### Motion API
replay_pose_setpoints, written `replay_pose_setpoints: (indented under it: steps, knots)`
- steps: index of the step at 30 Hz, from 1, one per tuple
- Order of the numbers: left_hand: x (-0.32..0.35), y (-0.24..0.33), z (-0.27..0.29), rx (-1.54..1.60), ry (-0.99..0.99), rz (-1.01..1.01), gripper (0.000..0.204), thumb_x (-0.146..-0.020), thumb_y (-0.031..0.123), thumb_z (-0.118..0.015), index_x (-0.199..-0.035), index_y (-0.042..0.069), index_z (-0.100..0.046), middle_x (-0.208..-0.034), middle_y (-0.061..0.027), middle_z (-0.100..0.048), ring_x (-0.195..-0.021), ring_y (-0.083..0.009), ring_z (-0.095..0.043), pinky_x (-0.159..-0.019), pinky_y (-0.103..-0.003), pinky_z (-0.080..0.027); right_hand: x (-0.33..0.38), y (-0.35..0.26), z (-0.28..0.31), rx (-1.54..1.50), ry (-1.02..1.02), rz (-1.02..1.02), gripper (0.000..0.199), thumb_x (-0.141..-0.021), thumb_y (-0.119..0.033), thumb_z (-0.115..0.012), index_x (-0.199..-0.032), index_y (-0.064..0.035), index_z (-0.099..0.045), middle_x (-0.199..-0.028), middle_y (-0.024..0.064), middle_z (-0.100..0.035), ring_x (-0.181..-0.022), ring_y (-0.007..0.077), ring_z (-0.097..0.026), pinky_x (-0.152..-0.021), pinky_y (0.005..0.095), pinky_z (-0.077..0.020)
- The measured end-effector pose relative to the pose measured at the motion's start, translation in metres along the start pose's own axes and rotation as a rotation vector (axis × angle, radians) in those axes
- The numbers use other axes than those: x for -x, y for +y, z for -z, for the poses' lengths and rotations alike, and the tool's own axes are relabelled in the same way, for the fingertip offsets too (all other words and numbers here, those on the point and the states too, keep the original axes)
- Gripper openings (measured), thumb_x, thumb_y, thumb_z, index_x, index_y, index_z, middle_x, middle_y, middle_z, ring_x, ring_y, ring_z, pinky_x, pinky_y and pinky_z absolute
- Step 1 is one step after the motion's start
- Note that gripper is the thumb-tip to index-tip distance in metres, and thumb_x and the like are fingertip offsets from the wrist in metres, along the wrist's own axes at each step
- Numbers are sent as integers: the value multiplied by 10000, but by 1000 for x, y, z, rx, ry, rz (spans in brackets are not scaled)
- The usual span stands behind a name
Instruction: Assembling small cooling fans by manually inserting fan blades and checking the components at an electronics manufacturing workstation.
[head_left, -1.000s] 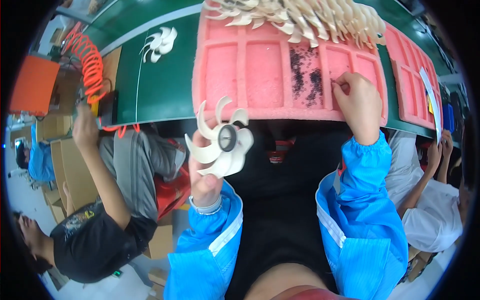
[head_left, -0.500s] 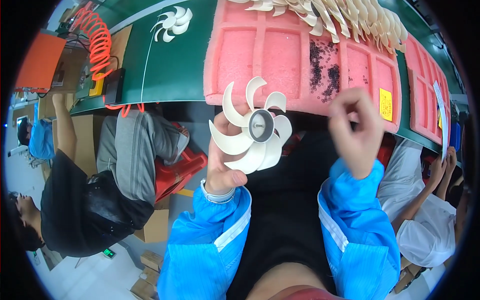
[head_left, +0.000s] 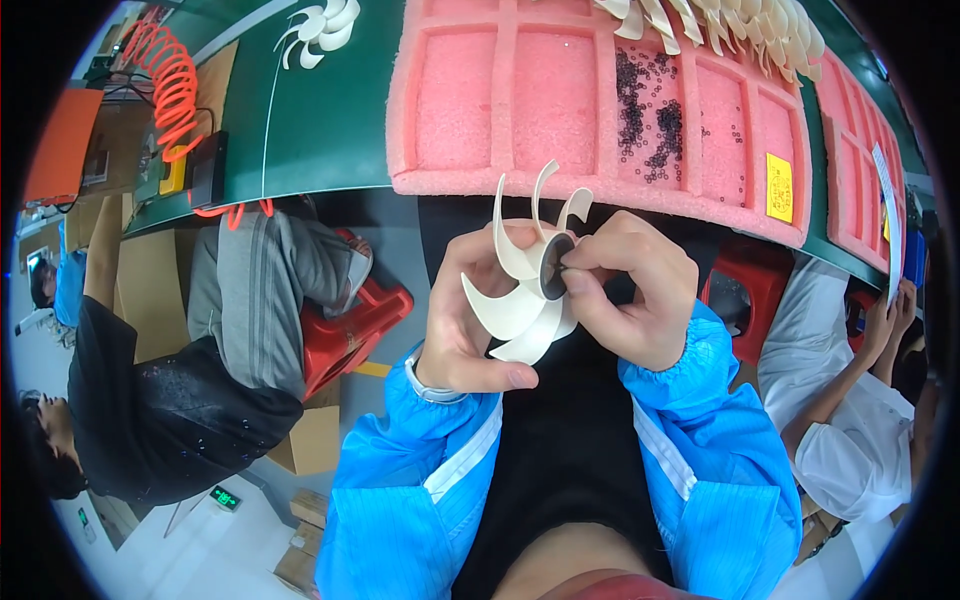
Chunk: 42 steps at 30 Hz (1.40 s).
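A cream plastic fan wheel (head_left: 522, 300) with curved blades and a dark round hub (head_left: 553, 266) is held before my chest, its hub facing right. My left hand (head_left: 450, 325) grips it from behind and the left, thumb below the blades. At the hub, my right hand (head_left: 645, 285) pinches thumb and forefinger together at the centre; anything between the fingertips is hidden. Just beyond my hands lies a pink foam tray (head_left: 503, 110), with many small black rings (head_left: 665, 135) scattered in one compartment.
More cream fan wheels (head_left: 745, 35) are piled along the tray's far side. One fan wheel (head_left: 322, 30) lies on the green table (head_left: 335, 130). A coiled orange hose (head_left: 165, 85) hangs at left. People sit on both sides, near red stools (head_left: 350, 335).
My right hand has come down and left from over the tray's edge to the hub, fingers pinched. The fan wheel has turned so its hub points right. The view has shifted slightly.
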<state>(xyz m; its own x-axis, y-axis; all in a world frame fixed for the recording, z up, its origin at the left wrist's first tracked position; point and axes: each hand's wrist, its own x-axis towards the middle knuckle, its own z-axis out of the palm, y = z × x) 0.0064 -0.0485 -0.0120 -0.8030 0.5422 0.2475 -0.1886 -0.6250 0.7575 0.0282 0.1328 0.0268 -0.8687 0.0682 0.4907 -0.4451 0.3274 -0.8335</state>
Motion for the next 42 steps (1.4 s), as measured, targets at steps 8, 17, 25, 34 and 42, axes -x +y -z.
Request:
replay_pose_setpoints:
  steps: [8, 17, 25, 34, 42]
  knots:
    - [-3, -5, 8, -57, -55, -26, 1012, -630, 139, -930, -1475, 41, -382, -1414, -210, -484, -1356, -347, -486, -1147, -468, -349, 2, 4, 2, -12, 17, -27, 199, -734, 63, -754, -901, -20, -682, -706, 61, -625, -581, 177, -591, -521, 285, -465]
    - [-9, 0, -3, -469, -46, -139, 870, -633, 124, -959, -1383, 55, -523, -1407, -229, -493, -1296, -368, -544, -1069, -473, -449, 7, -3, 9, 26, 18, -68, 168, -742, 65, -760, -870, -15, -687, -698, 46, -631, -585, 150, -583, -526, 270, -462]
    - [-12, 21, -5, -857, -245, -219, 834, -647, 170, -976, -1352, 101, -536, -1402, -294, -497, -1296, -448, -555, -1050, -530, -476, 7, -8, 27, -378, -177, -589, 106, -794, 23, -760, -878, 0, -699, -704, -11, -640, -609, 39, -524, -530, 210, -392]
    - [-10, 31, -10, -985, -247, -67, 839, -628, 180, -975, -1348, 51, -565, -1348, -272, -584, -1240, -422, -614, -1032, -491, -502, 10, -15, 31, -82, -197, -611, 63, -806, 15, -759, -867, 8, -744, -699, 7, -645, -569, 35, -494, -514, 218, -379]
    - [-17, 73, -12, -1376, -319, 146, 672, -682, 130, -896, -1291, 32, -631, -1271, -214, -661, -1125, -354, -679, -950, -408, -546, 34, 19, 11, 153, -347, -580, 75, -816, -58, -728, -877, -20, -752, -727, 141, -670, -569, 217, -639, -543, 331, -493]
